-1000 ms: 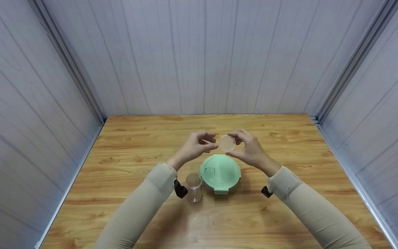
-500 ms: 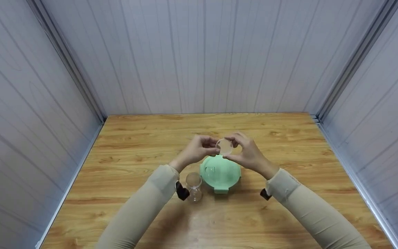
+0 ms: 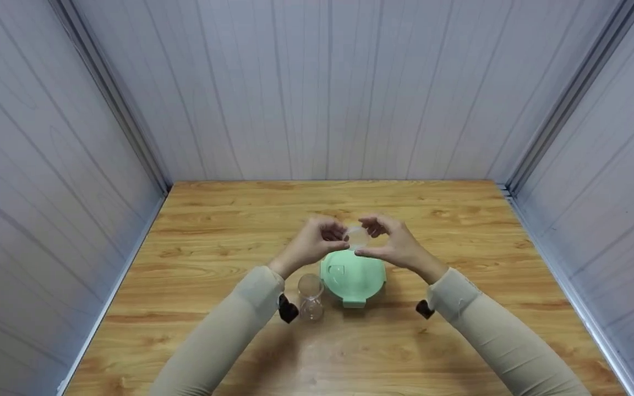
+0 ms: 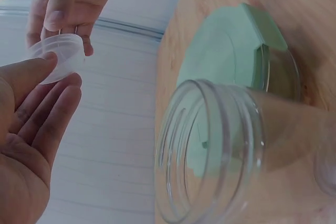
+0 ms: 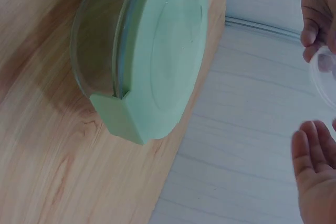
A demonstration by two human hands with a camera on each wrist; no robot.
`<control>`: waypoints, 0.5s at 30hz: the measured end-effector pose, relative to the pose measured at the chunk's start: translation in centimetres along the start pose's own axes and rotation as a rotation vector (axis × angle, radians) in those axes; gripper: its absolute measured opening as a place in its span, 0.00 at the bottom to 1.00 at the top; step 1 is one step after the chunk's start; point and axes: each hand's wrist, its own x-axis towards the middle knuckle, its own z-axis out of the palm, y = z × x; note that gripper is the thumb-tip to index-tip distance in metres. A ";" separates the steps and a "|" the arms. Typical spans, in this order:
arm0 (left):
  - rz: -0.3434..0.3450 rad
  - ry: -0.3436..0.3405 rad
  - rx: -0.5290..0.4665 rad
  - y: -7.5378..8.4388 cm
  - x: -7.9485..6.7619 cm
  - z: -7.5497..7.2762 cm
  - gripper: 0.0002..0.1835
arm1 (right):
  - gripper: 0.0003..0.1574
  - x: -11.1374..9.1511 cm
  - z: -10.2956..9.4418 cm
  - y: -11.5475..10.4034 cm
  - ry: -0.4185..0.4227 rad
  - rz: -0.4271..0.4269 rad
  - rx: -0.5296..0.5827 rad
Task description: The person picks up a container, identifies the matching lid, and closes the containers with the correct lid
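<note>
A translucent plastic cap (image 3: 357, 237) is pinched between the thumb and fingers of my left hand (image 3: 312, 242), above the far side of a round container. My right hand (image 3: 399, 247) is just to the right, its thumb and fingers spread apart around the cap's far side. In the right wrist view, a gap shows between those fingers (image 5: 310, 150) and the cap (image 5: 324, 77). The left wrist view shows my left thumb lying across the cap (image 4: 68, 59). Below my left hand stands an uncapped clear jar (image 3: 311, 300), its threaded mouth (image 4: 184, 145) facing up.
A round glass food container (image 3: 353, 278) with a pale green clip lid stands on the wooden table (image 3: 212, 247), right beside the jar. Light panelled walls (image 3: 328, 93) enclose the table at the back and on both sides.
At first my right hand alone held the cap. My left hand came in and took hold of its left side, then my right fingers let go. The cap is slightly lower.
</note>
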 end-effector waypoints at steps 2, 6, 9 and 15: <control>0.033 -0.009 0.040 0.1 -0.3 0.0 0.08 | 0.38 0.1 -0.1 0.0 -0.031 0.072 0.057; 0.090 -0.019 0.103 0.2 -0.7 0.1 0.08 | 0.33 0.1 -0.2 0.2 -0.075 0.164 0.156; 0.143 -0.014 0.160 0.2 -0.9 0.0 0.09 | 0.29 0.1 -0.3 0.3 -0.099 0.207 0.203; 0.260 0.011 0.261 0.1 -1.5 -0.4 0.08 | 0.25 0.3 -0.2 0.2 -0.134 0.245 0.233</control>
